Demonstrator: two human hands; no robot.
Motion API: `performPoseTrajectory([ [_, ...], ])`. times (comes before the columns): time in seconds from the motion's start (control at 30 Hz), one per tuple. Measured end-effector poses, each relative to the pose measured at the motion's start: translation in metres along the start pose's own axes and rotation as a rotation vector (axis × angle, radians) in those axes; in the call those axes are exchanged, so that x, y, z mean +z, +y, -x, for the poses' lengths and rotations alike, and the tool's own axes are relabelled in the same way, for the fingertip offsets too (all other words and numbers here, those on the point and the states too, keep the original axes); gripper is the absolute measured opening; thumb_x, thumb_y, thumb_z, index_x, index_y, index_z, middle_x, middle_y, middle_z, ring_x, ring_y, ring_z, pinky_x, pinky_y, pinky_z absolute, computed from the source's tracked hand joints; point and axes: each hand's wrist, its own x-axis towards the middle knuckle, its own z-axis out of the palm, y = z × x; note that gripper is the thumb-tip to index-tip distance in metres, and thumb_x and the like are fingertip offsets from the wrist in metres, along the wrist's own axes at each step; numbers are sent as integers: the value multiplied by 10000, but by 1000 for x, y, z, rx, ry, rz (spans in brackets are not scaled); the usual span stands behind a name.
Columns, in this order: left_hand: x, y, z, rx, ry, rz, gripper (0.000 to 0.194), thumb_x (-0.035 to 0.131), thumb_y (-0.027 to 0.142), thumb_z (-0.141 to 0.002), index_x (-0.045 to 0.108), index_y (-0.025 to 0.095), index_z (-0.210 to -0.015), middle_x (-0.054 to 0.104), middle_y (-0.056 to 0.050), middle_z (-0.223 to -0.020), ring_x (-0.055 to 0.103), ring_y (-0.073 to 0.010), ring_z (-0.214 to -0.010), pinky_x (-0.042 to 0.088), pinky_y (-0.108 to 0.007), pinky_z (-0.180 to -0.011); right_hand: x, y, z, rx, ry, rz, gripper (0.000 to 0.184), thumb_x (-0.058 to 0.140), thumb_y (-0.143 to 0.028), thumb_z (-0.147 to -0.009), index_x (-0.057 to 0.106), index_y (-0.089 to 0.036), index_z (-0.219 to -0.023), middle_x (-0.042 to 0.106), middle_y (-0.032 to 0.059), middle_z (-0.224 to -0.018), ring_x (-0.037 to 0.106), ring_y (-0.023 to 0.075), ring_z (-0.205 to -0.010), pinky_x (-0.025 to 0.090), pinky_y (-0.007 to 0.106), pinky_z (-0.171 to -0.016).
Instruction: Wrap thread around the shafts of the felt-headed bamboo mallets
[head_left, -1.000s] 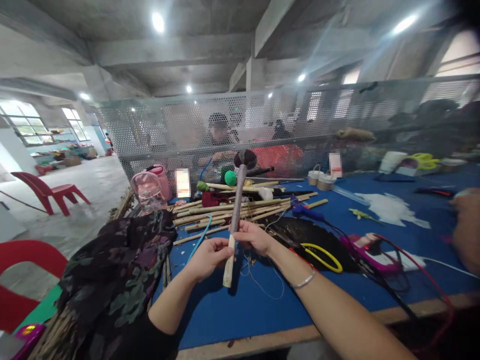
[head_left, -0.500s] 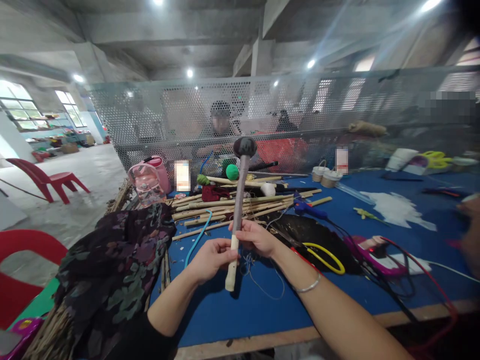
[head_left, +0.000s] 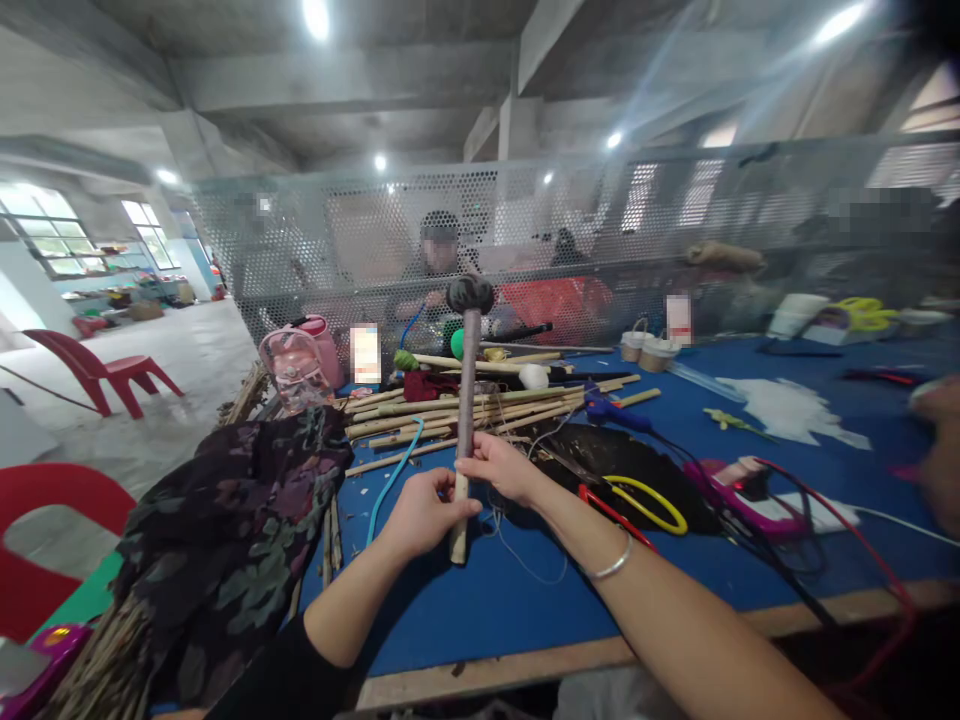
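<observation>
Upright before me is a wooden stick [head_left: 467, 385], wrapped in grey-brown material along its upper length and topped by a dark rounded knob [head_left: 470, 294]. Its lower end is bare, pale wood. My left hand [head_left: 427, 510] is closed round this bare part, thumb across the front. Just above, my right hand [head_left: 501, 468] pinches the stick near the lower edge of the wrapping. Thin loose thread [head_left: 525, 560] lies on the blue tabletop below my right hand.
Many wooden sticks [head_left: 405, 425] lie behind my hands. Scissors with yellow and red handles [head_left: 649, 505] and a blue glue gun [head_left: 619, 412] are to the right. Dark patterned cloth [head_left: 240, 500] covers the left side. A perforated metal screen [head_left: 337, 240] stands behind, with a person beyond.
The stick has moved slightly left and its knob now shows more tilted towards the left. Both hands keep their hold, with the left fingers shifted a little.
</observation>
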Motion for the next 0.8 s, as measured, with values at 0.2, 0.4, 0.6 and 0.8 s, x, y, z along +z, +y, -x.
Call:
performPoseTrajectory([
  [0.2,-2,11,2,-100,-231,396,399,680,465,-660,585,132,-859,489,34,-629,427,-74,-518,331,-212,-516,-5,-8,5,48,-89,-124,361,718,-376,-650,498,-162,-840,466,-64,-612,362,44,-453,281,193,-443],
  [0.4,-2,9,3,-124,-204,328,381,658,474,-673,556,133,-810,558,-16,-701,501,-100,-572,396,-233,-554,1,-1,2,-8,-36,-62,376,749,-339,-616,485,-160,-815,468,-62,-625,438,69,-545,356,204,-521],
  [0.6,2,-2,-2,-51,-23,253,291,717,337,-627,543,144,-757,490,35,-616,443,-77,-529,347,-202,-504,2,-4,3,-33,-2,-39,366,737,-338,-637,493,-159,-843,480,-54,-647,432,63,-539,341,192,-501],
  [0.8,-3,9,1,-101,-229,506,376,683,399,-674,569,117,-895,487,18,-671,447,-70,-548,393,-207,-536,-3,-4,4,32,-97,-106,348,718,-339,-662,501,-155,-862,457,-68,-583,366,42,-441,245,179,-408],
])
